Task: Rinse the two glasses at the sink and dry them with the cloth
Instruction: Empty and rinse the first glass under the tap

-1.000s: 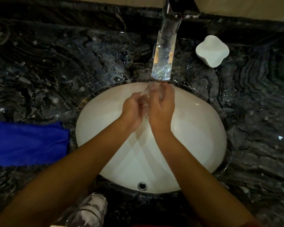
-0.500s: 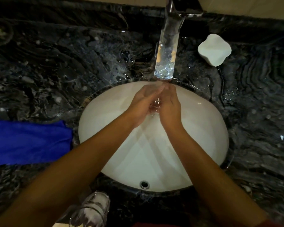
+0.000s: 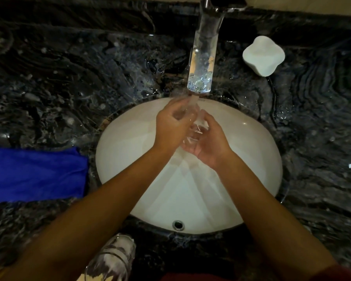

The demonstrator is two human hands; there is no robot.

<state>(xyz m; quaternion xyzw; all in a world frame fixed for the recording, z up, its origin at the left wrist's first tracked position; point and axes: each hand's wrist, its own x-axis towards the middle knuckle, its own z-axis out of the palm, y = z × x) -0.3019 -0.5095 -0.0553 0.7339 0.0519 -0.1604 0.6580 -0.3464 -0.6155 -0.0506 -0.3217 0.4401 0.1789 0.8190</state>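
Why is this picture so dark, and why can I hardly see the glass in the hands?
Head view: dim, warm light leaves the black marble counter murky, while the white basin stands out brightly. The glass is clear, wet and blurred between the left hand and right hand, so only glints show. The wide lens bends the edges, and the second glass at the bottom is smeared.

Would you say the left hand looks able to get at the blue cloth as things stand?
Probably yes, once freed. The blue cloth lies flat on the counter left of the sink basin, with nothing visible between. For now the left hand grips the glass under the tap together with the right hand.
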